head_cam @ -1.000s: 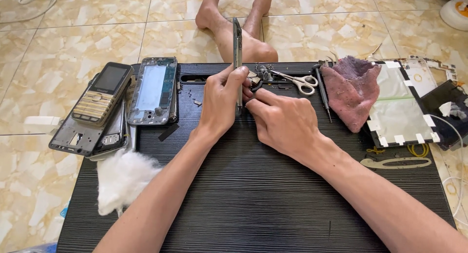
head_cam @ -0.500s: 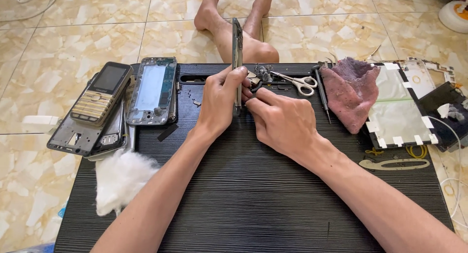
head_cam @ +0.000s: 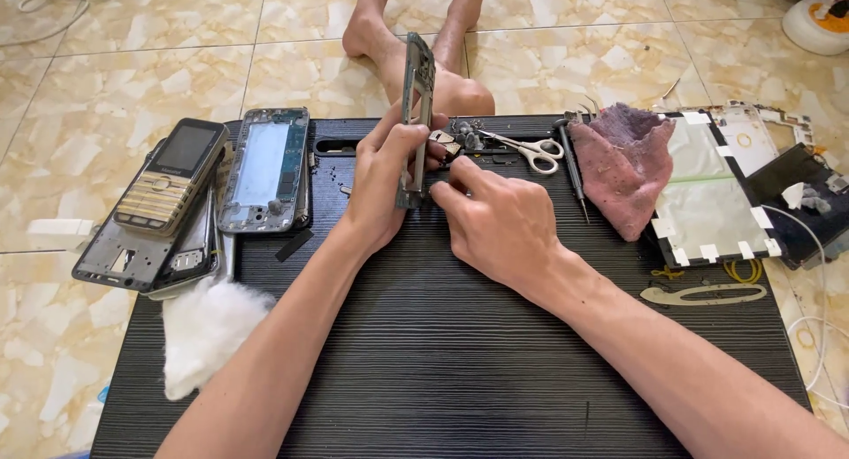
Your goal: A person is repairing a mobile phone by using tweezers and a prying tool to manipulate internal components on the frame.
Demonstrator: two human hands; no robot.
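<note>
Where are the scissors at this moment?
In the head view the scissors lie at the far edge of the black mat, right of centre, between the right hand and the pink cloth.

Both forearms reach forward from bottom edge, converging toward centre. Left hand raised, wrist bent slightly, fingers curled in grip, thumb pressed across front. Right hand palm down, knuckles up, fingers bunched, index and thumb tips pinched together just beside left thumb. Hands nearly touching. Bare feet and shins stretched ahead, beyond hands.
</note>
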